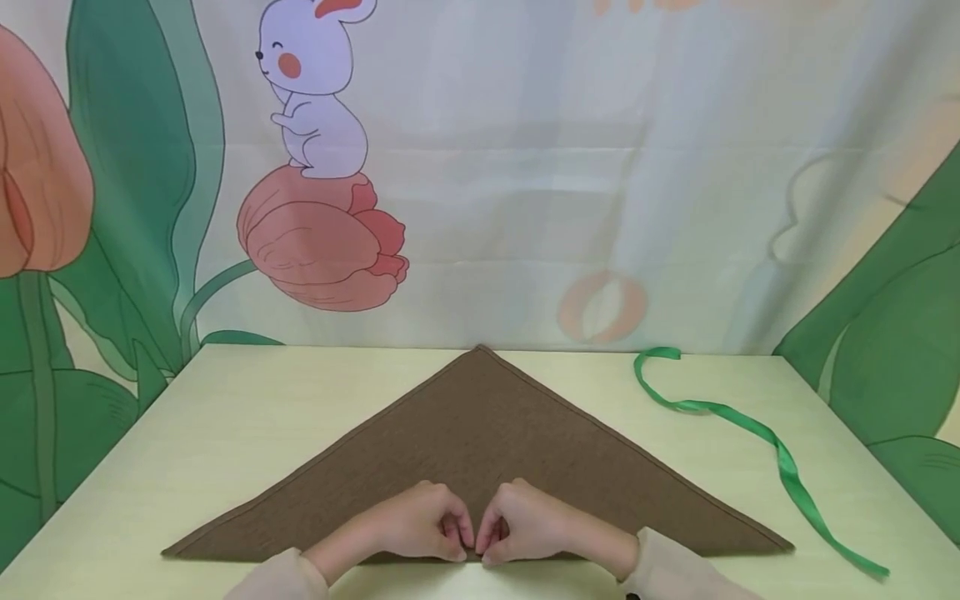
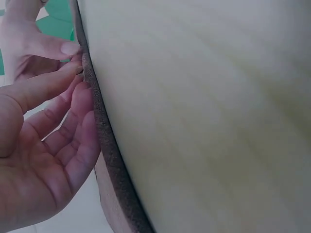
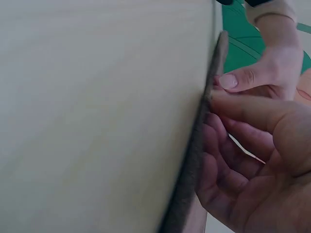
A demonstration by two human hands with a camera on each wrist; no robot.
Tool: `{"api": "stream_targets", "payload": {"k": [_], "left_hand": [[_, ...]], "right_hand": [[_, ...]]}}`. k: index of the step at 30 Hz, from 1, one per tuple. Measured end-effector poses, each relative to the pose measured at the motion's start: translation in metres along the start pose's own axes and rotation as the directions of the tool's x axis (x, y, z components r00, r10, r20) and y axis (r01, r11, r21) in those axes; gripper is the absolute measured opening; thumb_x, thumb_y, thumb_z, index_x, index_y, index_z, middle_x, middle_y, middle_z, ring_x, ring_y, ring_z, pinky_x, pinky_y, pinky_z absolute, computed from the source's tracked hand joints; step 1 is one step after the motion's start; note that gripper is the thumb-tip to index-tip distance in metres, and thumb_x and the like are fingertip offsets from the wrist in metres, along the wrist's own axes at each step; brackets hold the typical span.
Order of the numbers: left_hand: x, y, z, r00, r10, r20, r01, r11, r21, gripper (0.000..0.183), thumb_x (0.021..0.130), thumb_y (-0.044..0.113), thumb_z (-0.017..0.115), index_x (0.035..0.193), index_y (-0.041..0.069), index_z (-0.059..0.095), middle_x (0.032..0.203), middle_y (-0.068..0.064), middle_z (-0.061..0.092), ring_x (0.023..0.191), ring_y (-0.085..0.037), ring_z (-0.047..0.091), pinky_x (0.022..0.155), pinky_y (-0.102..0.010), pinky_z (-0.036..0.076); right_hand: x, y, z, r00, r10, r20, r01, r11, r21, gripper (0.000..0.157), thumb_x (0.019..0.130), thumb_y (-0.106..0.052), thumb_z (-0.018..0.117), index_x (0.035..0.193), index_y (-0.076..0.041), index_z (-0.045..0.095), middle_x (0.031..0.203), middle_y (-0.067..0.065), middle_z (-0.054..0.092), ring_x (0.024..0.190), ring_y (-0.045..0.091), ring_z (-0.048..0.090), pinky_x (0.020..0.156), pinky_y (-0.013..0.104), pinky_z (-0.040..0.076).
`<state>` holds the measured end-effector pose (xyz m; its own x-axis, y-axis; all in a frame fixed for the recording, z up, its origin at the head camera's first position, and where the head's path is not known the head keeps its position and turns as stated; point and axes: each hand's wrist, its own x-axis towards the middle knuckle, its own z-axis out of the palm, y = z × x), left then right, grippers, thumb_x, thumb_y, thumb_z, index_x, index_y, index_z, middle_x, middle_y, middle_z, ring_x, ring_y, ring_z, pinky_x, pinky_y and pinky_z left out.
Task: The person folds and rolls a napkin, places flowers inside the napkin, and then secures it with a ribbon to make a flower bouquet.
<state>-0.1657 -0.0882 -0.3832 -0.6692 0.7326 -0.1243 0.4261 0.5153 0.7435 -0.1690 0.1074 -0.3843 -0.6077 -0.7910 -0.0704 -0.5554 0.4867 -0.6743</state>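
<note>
A brown cloth lies folded into a wide triangle, its point at the back and its long edge along the front. At the middle of that long edge, my left hand pinches the cloth between thumb and curled fingers. My right hand pinches the same edge right beside it, the two sets of fingertips almost together. In the left wrist view the cloth edge runs past the thumb and fingertips. The right wrist view also has the thumb and fingers at the cloth edge.
A green ribbon trails in a curve along the right side of the pale table. Behind the table hangs a backdrop printed with a rabbit, tulips and leaves. The cloth's back point reaches the table's far edge.
</note>
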Motion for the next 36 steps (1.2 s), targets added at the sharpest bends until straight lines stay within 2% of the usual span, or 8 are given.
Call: {"api": "stream_targets", "payload": {"k": [7, 13, 21, 30, 36], "left_hand": [[-0.002, 0.001, 0.000, 1.000, -0.030, -0.004, 0.030, 0.998, 0.046, 0.011, 0.071, 0.000, 0.072, 0.076, 0.007, 0.065, 0.060, 0.010, 0.053, 0.053, 0.002, 0.044, 0.050, -0.016, 0.039], [-0.014, -0.006, -0.007, 0.997, -0.070, -0.016, 0.070, 0.996, 0.046, 0.013, 0.071, 0.001, 0.073, 0.075, 0.009, 0.064, 0.060, 0.009, 0.051, 0.053, -0.001, 0.043, 0.050, -0.018, 0.038], [-0.044, -0.029, -0.020, 0.994, -0.086, -0.071, 0.090, 0.995, 0.048, 0.014, 0.070, 0.006, 0.075, 0.076, 0.012, 0.064, 0.063, 0.009, 0.051, 0.057, -0.002, 0.045, 0.053, -0.020, 0.039], [-0.080, -0.052, -0.038, 0.993, -0.092, -0.079, 0.093, 0.996, 0.009, 0.017, 0.072, 0.007, 0.074, 0.084, 0.010, 0.064, 0.069, 0.007, 0.053, 0.062, -0.003, 0.047, 0.057, -0.021, 0.042], [-0.103, -0.066, -0.049, 0.983, -0.150, -0.103, 0.150, 0.989, -0.009, 0.018, 0.071, 0.006, 0.074, 0.085, 0.010, 0.063, 0.070, 0.004, 0.052, 0.062, -0.004, 0.046, 0.055, -0.021, 0.040]], "right_hand": [[-0.002, 0.003, 0.001, 0.999, 0.044, -0.027, -0.045, 0.999, -0.031, 0.006, 0.071, -0.001, 0.074, 0.070, -0.005, 0.070, 0.061, -0.007, 0.063, 0.051, -0.006, 0.047, 0.050, 0.013, 0.043], [-0.018, 0.014, -0.008, 0.995, 0.096, -0.034, -0.096, 0.995, 0.012, 0.007, 0.070, -0.002, 0.074, 0.069, -0.007, 0.070, 0.059, -0.012, 0.059, 0.049, -0.005, 0.046, 0.048, 0.014, 0.042], [-0.055, 0.036, -0.026, 0.986, 0.157, -0.052, -0.152, 0.985, 0.077, 0.007, 0.071, -0.005, 0.075, 0.072, -0.009, 0.070, 0.063, -0.011, 0.060, 0.055, -0.002, 0.050, 0.052, 0.018, 0.044], [-0.104, 0.070, -0.047, 0.980, 0.181, -0.083, -0.174, 0.981, 0.089, 0.010, 0.070, -0.012, 0.077, 0.078, -0.010, 0.072, 0.067, -0.011, 0.062, 0.059, -0.001, 0.053, 0.054, 0.020, 0.046], [-0.134, 0.085, -0.058, 0.968, 0.224, -0.109, -0.212, 0.971, 0.110, 0.014, 0.070, -0.015, 0.077, 0.080, -0.008, 0.072, 0.068, -0.009, 0.062, 0.060, -0.001, 0.052, 0.053, 0.020, 0.045]]}}
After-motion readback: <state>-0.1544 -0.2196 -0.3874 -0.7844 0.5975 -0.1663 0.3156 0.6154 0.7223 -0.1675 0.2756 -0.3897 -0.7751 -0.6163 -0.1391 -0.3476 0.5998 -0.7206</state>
